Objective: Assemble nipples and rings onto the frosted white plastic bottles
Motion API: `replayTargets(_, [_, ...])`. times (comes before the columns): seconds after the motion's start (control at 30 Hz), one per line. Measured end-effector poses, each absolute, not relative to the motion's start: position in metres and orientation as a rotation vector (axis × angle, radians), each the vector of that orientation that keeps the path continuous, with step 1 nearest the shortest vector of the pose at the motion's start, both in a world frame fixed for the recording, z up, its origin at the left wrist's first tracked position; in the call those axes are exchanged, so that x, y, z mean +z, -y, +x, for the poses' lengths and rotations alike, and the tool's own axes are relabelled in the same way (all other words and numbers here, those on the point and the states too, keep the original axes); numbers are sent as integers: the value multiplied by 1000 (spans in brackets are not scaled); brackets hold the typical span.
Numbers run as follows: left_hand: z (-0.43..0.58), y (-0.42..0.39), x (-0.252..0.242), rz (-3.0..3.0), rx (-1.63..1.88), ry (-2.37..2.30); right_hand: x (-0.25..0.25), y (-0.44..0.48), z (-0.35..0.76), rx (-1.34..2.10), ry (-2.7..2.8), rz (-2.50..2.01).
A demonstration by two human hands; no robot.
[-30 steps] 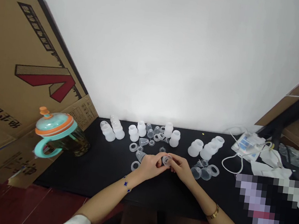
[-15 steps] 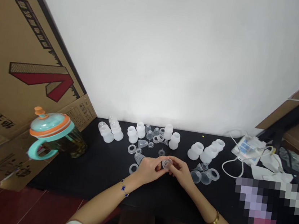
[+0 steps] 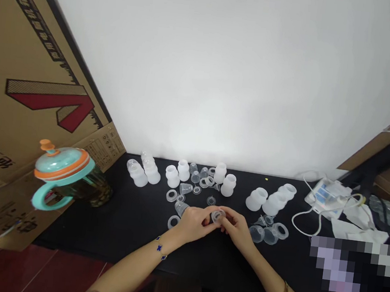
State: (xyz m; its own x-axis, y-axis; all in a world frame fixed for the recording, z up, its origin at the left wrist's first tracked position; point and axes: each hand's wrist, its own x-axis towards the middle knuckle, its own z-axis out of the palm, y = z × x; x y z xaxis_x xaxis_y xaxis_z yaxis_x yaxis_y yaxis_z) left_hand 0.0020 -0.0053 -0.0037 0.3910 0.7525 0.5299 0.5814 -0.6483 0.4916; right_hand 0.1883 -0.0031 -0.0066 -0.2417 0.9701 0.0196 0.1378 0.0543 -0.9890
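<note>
Left hand (image 3: 195, 223) pinches clear ring-shaped bottle part (image 3: 218, 216), apparently steadying it; right hand (image 3: 236, 228) grips opposite edge, seemingly for pressing. White bottles (image 3: 228, 185) stand upright, likely for easy reach.

Passable over the table's near side (image 3: 211, 264), at left between jug (image 3: 71, 171) and left bottles (image 3: 138, 177), and through the gap between middle bottles (image 3: 228, 186) and right bottles (image 3: 274, 203). Barred at centre by left hand (image 3: 197, 223) and right hand (image 3: 238, 229) meeting at a ring (image 3: 218, 213), far by wall (image 3: 225, 74), left by box (image 3: 42, 61), right by papers (image 3: 351, 229). Cluttered beyond left hand with loose parts (image 3: 186, 189).
</note>
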Motion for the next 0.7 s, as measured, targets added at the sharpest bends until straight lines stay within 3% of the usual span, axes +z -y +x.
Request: replayTargets(0.7, [2,5,-5,2485,1117,-1177,-14,4,189,1187,1624,-1170])
